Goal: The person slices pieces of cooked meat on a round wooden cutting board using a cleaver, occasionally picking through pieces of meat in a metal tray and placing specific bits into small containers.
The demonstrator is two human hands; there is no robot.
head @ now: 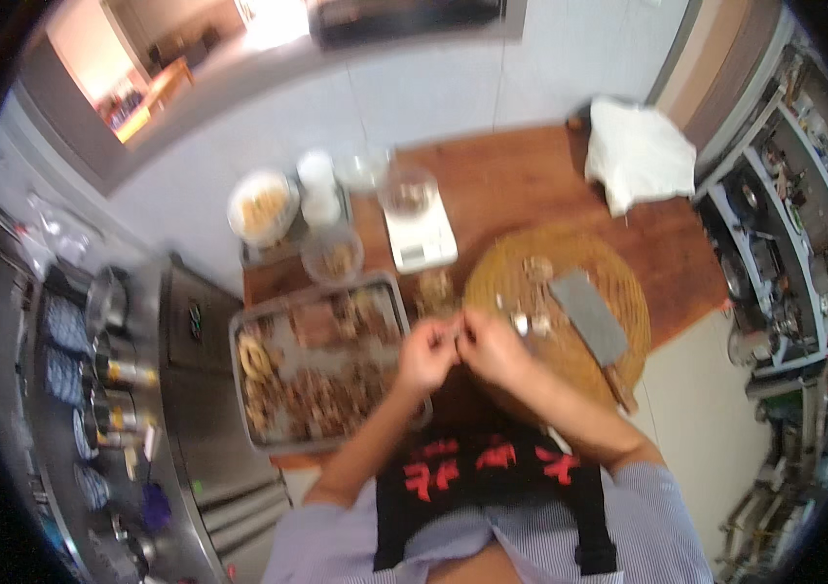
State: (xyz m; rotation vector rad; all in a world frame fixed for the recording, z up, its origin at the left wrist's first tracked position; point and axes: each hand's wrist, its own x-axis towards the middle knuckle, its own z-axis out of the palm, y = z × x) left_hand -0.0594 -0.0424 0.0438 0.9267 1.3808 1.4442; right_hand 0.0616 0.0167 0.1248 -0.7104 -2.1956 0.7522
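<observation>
My left hand (pixel 428 354) and my right hand (pixel 490 343) meet fingertip to fingertip between the metal tray and the round chopping block. A small thing seems pinched between them, too blurred to name. To their left lies the metal tray (pixel 322 445), holding chopped brownish food, a larger pinkish-brown piece and a pale ring-shaped piece (pixel 257 359). On their right, a cleaver (pixel 590 317) rests on the wooden chopping block (pixel 552 390) among small food pieces. Just beyond my fingers stands a clear container (pixel 436 288) with food in it.
A white digital scale (pixel 425 244) carries a clear bowl (pixel 408 193). Left of it are a plastic bowl of food (pixel 332 255), a larger white bowl (pixel 262 208) and white containers (pixel 319 186). A white cloth (pixel 636 153) lies at the back right. Metal shelving (pixel 801 212) stands right, a steel counter (pixel 165 409) left.
</observation>
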